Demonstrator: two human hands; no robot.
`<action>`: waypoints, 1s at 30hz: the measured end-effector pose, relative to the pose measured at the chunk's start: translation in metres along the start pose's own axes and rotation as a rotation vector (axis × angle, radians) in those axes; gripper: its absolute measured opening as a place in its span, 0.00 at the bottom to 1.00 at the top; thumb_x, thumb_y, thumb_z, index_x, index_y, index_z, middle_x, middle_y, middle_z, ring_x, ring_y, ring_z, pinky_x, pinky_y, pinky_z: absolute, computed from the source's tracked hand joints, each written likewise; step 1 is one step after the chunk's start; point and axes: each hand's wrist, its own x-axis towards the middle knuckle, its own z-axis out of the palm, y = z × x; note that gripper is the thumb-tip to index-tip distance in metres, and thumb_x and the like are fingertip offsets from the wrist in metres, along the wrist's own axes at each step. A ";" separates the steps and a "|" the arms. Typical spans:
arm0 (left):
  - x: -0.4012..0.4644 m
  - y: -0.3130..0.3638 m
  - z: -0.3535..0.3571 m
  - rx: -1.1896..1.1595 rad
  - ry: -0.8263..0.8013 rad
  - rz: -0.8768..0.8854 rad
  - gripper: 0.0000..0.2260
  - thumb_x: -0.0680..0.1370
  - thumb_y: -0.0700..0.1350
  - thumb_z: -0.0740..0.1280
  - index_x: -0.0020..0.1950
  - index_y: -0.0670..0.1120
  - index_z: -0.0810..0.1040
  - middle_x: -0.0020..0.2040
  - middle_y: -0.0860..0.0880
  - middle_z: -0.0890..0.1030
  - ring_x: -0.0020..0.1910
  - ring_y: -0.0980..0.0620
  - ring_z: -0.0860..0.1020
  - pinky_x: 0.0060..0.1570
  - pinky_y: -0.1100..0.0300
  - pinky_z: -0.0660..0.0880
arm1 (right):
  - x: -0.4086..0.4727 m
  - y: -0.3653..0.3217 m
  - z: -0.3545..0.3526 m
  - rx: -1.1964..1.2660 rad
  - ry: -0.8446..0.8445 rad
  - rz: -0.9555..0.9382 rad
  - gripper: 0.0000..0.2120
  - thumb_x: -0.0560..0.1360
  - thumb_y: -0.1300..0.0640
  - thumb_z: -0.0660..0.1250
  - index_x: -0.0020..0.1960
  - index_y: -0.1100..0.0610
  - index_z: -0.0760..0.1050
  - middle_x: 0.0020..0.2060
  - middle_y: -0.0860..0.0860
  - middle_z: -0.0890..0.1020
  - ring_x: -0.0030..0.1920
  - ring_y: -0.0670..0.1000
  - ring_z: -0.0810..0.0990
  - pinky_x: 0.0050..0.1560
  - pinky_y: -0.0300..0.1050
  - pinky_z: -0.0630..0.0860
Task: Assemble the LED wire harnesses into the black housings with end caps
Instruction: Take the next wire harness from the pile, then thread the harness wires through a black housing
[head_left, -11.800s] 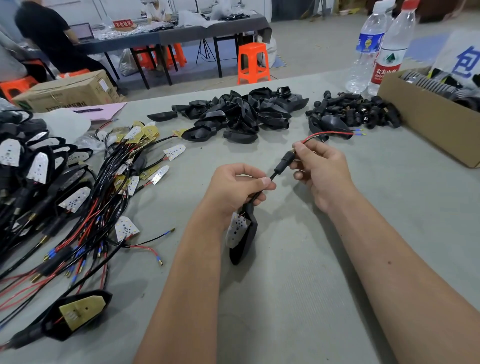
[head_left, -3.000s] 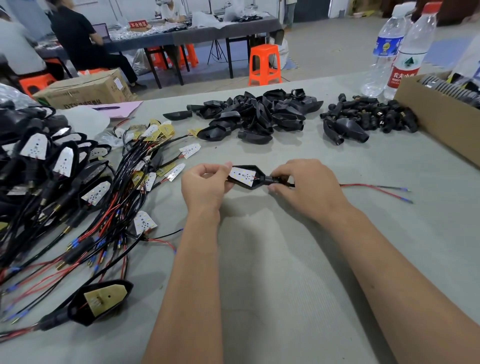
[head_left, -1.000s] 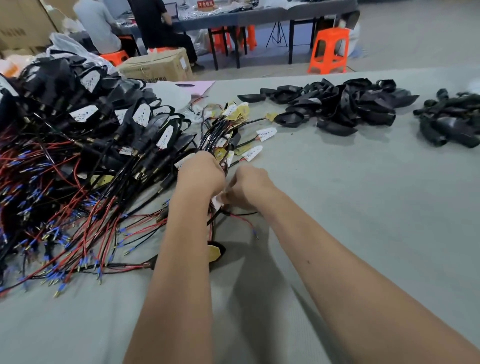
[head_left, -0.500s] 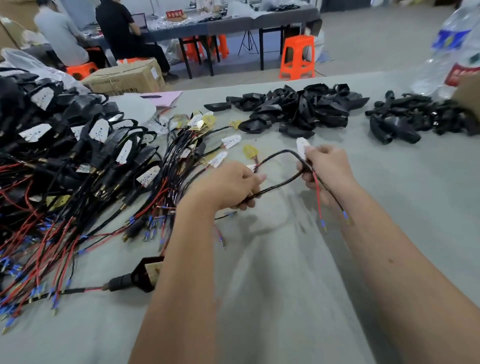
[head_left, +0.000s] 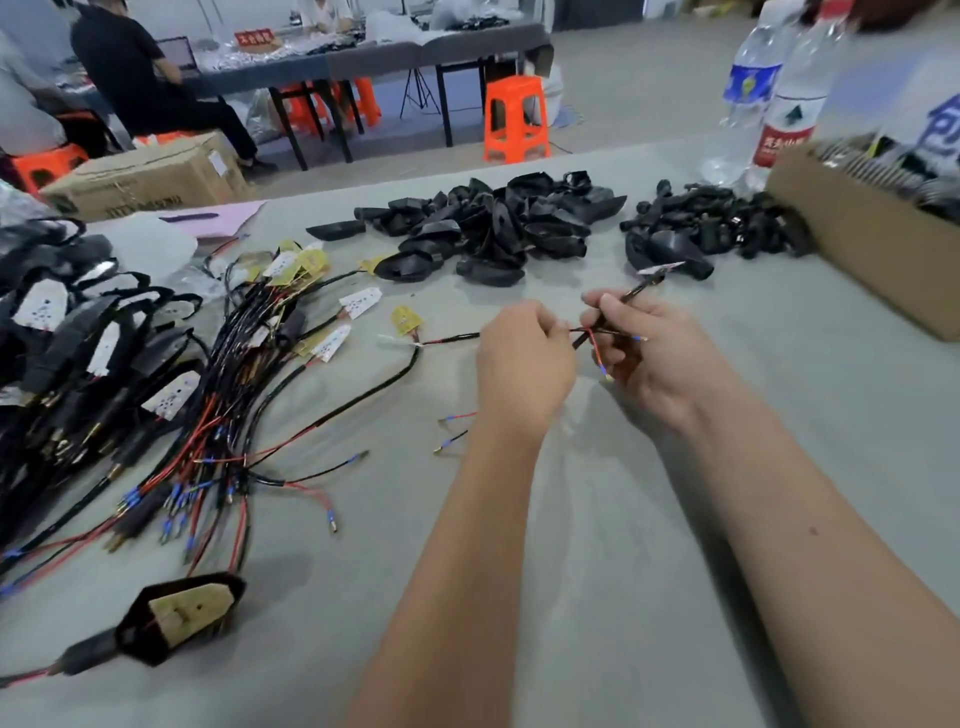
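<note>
At the middle of the grey table (head_left: 597, 597), two hands share one thin black LED wire harness (head_left: 631, 295): the left hand (head_left: 522, 364) curls over its red lead, the right hand (head_left: 649, 348) pinches its sheath. Far right stand two clear plastic water bottles (head_left: 745, 98); their labels are unreadable.

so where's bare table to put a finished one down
Bare table lies right of the right hand, short of the cardboard box, and in front between the forearms. The harness tangle crowds the left; black housings and end caps fill the far edge.
</note>
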 end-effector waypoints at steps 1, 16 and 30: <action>0.002 -0.001 0.002 0.046 0.069 -0.004 0.04 0.82 0.45 0.64 0.52 0.46 0.78 0.45 0.49 0.81 0.48 0.47 0.79 0.45 0.55 0.70 | 0.000 0.001 -0.001 -0.040 0.036 -0.027 0.08 0.84 0.61 0.63 0.53 0.61 0.81 0.35 0.51 0.83 0.31 0.46 0.73 0.29 0.34 0.68; 0.028 -0.078 -0.079 0.675 0.079 -0.278 0.12 0.76 0.38 0.65 0.57 0.42 0.82 0.56 0.39 0.82 0.59 0.37 0.79 0.56 0.51 0.75 | 0.002 0.000 0.000 0.236 0.173 -0.114 0.06 0.84 0.56 0.63 0.54 0.54 0.79 0.28 0.48 0.72 0.24 0.43 0.65 0.20 0.35 0.57; 0.090 -0.034 -0.005 0.624 -0.102 0.037 0.30 0.79 0.43 0.63 0.81 0.48 0.59 0.82 0.43 0.55 0.80 0.39 0.52 0.77 0.46 0.57 | -0.002 0.015 0.012 0.094 0.045 0.045 0.06 0.80 0.63 0.70 0.52 0.59 0.73 0.32 0.53 0.80 0.27 0.46 0.74 0.25 0.34 0.68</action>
